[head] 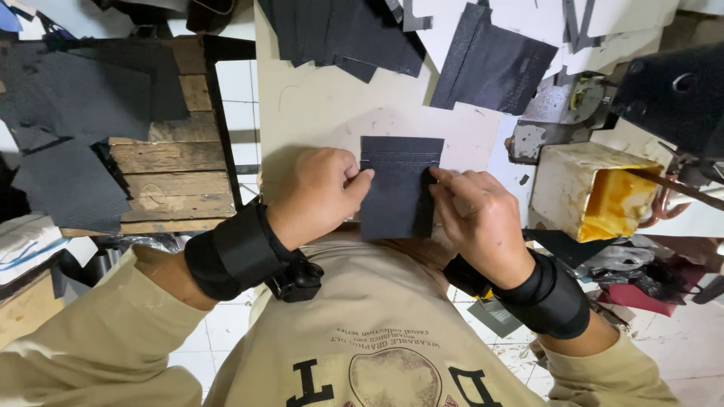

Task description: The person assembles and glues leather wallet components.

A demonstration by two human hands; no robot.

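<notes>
A dark rectangular fabric piece (398, 181) with a stitched top edge lies at the near edge of a pale worktable (317, 105). My left hand (317, 194) presses its left edge with thumb and curled fingers. My right hand (473, 215) pinches its right edge between thumb and fingers. Both wrists wear black bands.
More dark fabric pieces (494, 64) lie at the back of the table. A grimy tub of amber glue (596, 192) stands to the right beside a black machine part (671, 94). A wooden pallet (177, 162) with dark sheets (72, 185) is on the left.
</notes>
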